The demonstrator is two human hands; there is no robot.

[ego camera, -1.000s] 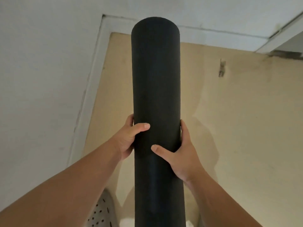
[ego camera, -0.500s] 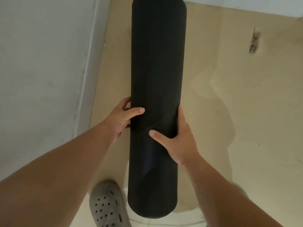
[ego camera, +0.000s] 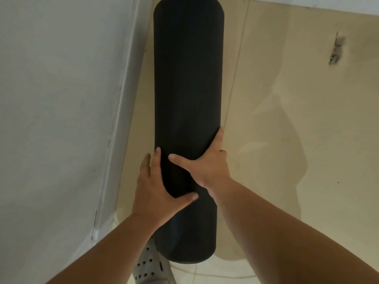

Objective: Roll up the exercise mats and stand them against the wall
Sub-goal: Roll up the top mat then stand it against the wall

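Observation:
A tightly rolled black exercise mat (ego camera: pixel 187 89) stands upright in front of me, close to the corner where a grey-white wall (ego camera: pixel 61 99) meets a beige wall (ego camera: pixel 287 119). My left hand (ego camera: pixel 158 187) grips the roll low on its left side, thumb laid across the front. My right hand (ego camera: pixel 207 167) grips it just above on the right side, thumb across the front and fingers around the edge. The roll's lower end (ego camera: pixel 188 259) is at the pale floor; I cannot tell whether it touches.
A grey perforated clog (ego camera: pixel 147 265) on my foot sits just left of the roll's lower end. A white baseboard strip (ego camera: pixel 121 119) runs along the left wall. The beige wall carries a dark scuff (ego camera: pixel 336 50) at upper right.
The roll has come down closer to the floor and the view has tilted down. My left hand has slid lower on the roll, now below my right hand.

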